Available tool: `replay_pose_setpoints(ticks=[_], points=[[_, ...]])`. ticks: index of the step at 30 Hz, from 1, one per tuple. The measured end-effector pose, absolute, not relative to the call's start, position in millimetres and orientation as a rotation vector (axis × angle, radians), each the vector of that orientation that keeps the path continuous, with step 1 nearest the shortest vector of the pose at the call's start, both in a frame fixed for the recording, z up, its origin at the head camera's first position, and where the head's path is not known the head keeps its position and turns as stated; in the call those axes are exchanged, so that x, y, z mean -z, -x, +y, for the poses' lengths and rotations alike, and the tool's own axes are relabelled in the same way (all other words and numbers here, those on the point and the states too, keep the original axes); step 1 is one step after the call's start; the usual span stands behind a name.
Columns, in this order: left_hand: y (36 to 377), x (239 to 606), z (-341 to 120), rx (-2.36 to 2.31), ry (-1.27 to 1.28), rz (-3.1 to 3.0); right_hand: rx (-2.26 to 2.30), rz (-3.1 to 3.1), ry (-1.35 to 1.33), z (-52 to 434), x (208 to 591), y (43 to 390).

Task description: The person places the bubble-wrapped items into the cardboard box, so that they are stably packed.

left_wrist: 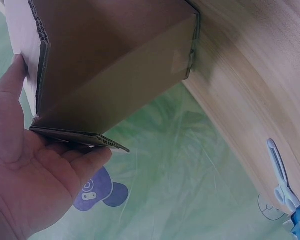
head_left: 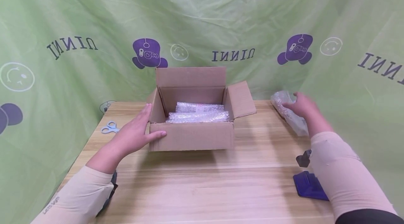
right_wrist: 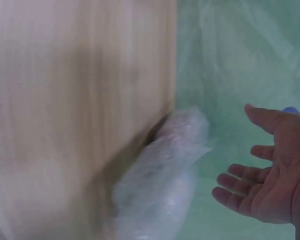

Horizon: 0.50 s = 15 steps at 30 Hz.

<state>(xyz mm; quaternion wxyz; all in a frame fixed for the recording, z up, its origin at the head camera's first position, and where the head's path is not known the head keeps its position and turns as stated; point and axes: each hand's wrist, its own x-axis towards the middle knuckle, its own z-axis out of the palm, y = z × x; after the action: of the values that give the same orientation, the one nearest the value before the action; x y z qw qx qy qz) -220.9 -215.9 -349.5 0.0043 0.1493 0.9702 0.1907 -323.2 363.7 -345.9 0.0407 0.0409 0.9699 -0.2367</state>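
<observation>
A brown cardboard box (head_left: pixel 192 136) stands with its flaps up or folded outward. Two bubble-wrapped packages (head_left: pixel 199 116) lie inside it. My left hand (head_left: pixel 134 132) holds the box's front left corner, thumb on the front flap and fingers along the left flap. In the left wrist view those fingers pass behind the flap of the box (left_wrist: pixel 125 75). At the table's right edge lies another bubble-wrapped bundle (head_left: pixel 285 110). My right hand (head_left: pixel 304 106) is over it with fingers spread. The right wrist view shows this hand (right_wrist: pixel 270 175) apart from the blurred bundle (right_wrist: pixel 160 185).
Light blue scissors (head_left: pixel 110 127) lie left of the box on the wooden table (head_left: pixel 221 189). A dark blue object (head_left: pixel 309 185) and a small black object (head_left: pixel 304 159) sit by the right forearm. A green printed cloth (head_left: pixel 195 17) hangs behind and around the table.
</observation>
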Motion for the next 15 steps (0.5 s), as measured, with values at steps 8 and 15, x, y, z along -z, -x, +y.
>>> replay_pose_setpoints(ticks=[8,15], points=[[222,351,-216,-0.604,-0.461,3.040,0.703,2.807,-0.175,380,373,321],[223,352,-216,-0.590,-0.473,3.048,0.633,2.768,-0.184,391,394,320]])
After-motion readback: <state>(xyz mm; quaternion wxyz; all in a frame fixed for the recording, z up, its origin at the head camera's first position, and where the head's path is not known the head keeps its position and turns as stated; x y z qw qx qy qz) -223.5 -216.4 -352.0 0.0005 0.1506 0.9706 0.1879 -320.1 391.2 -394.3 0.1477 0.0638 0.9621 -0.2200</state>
